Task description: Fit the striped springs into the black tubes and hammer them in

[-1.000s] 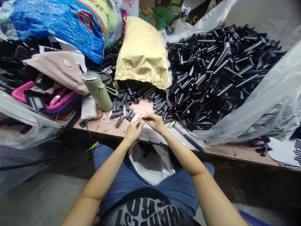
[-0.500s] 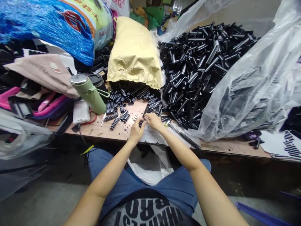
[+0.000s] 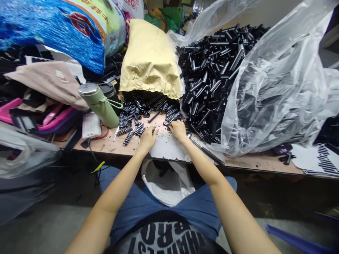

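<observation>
My left hand [image 3: 147, 138] is low over the bench, with thumb and fingers close together around something small and dark that I cannot make out. Beside it lie loose black ridged rollers [image 3: 129, 137], some with thin pale pins sticking out. My right hand [image 3: 178, 129] is apart from the left, its fingers curled down at the edge of a pile of ridged rollers [image 3: 172, 114]. A small dark part shows at its fingertips, too small to name. Between and beyond the hands are scattered tiny bits and a thin black rod [image 3: 153, 117].
A yellow sack [image 3: 150, 56] spills ridged rollers. At the right, black tubular parts [image 3: 206, 84] are heaped beside clear plastic [image 3: 272, 88]. A dark-handled tool [image 3: 206, 150] lies by the white sheet [image 3: 169, 148]. A green bottle [image 3: 102, 107] stands left; a white bag [image 3: 166, 187] hangs below.
My hands have separated: the left moved left and the right slightly right and up. The thin black rod now lies further left. The clear plastic has shifted over the black heap.
</observation>
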### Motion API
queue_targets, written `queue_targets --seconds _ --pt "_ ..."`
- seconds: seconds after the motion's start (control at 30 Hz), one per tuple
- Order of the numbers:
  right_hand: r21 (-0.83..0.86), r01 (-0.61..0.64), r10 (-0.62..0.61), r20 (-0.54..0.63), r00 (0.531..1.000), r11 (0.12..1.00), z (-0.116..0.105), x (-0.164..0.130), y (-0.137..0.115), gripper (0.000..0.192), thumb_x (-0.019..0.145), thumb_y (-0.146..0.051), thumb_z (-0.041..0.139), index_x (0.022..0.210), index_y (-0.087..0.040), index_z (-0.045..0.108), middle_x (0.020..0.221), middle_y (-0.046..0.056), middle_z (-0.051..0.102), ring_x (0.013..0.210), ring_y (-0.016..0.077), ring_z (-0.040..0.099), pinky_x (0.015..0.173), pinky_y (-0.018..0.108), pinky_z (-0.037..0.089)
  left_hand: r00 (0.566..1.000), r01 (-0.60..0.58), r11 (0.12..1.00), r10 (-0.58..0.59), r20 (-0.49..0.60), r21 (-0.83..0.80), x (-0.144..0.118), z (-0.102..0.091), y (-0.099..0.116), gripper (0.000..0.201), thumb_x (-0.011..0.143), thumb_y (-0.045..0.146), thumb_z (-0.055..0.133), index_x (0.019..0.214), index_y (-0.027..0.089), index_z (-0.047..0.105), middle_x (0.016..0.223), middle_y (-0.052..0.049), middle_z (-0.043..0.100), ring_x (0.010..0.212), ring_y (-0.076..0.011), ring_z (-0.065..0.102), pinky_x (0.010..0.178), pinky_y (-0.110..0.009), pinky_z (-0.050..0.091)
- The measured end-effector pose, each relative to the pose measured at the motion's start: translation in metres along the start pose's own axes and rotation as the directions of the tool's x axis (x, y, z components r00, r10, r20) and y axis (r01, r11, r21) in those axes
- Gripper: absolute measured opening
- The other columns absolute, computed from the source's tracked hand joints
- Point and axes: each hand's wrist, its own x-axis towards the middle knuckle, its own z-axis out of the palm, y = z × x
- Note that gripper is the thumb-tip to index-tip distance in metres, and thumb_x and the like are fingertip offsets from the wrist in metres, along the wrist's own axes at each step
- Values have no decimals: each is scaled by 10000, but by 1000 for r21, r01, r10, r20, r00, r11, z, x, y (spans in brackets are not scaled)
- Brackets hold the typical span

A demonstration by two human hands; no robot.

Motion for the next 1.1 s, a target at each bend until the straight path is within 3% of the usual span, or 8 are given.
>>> queue_targets --seconds 0.2,0.3,0.43,0.57,0.8,0.93,1.0,1.1 --pt "203 -144 150 -11 989 969 -3 13 -9 114 846 -213 568 828 -154 664 963 160 698 1025 289 551 934 422 359 998 -44 987 51 43 -153 -27 1 16 240 920 331 487 1031 185 642 1048 -93 695 1010 -251 637 900 -369 483" --pt "423 -199 213 13 977 884 -10 9 -17 100 808 -181 586 868 -151 661 981 141 696 1007 256 578 927 399 395 998 -45 972 51 21 -229 -30 1 18 270 922 328 483 1069 175 651 1100 -104 690 1056 -252 630 941 -388 480" --pt "779 -280 190 208 959 561 -21 -11 -24 176 815 -296 576 880 -157 662 832 67 697 773 157 633 736 293 501 994 -107 932 106 -24 -347 -31 -4 21 386 931 360 479 1250 172 590 1279 -106 615 1197 -233 566 1037 -370 435" --pt "896 -391 108 376 920 212 -27 -32 -26 178 751 -326 627 770 -150 648 694 25 649 608 92 597 631 234 513 988 -151 917 152 -25 -370 -35 -6 30 408 934 372 481 1281 182 580 1268 -93 625 1180 -224 580 1037 -354 441" --pt "903 -427 92 429 899 -35 -26 -41 -24 281 602 -364 799 683 -155 630 637 3 631 576 75 587 590 201 508 983 -174 928 183 -1 -330 -42 -3 35 394 939 362 480 1282 198 582 1223 -92 651 1132 -232 608 989 -365 474" --pt "914 -405 109 407 907 -35 -25 -48 -23 301 560 -369 839 650 -149 655 629 8 649 599 95 610 613 218 508 983 -173 933 186 11 -316 -46 -1 30 382 935 356 480 1266 202 592 1206 -92 659 1118 -233 617 985 -365 476" --pt "949 -295 91 285 954 112 -24 -55 -23 283 596 -391 822 662 -152 687 634 8 660 619 110 612 643 237 506 983 -161 934 182 38 -318 -48 1 28 382 930 359 486 1264 207 591 1213 -93 655 1128 -239 612 997 -374 467" --pt "899 -57 -62 93 994 434 -24 -60 -21 267 745 -441 712 789 -178 736 752 26 709 701 151 638 695 273 507 987 -123 926 151 53 -358 -49 5 23 384 923 364 494 1263 208 577 1243 -98 634 1172 -250 582 1007 -383 455"
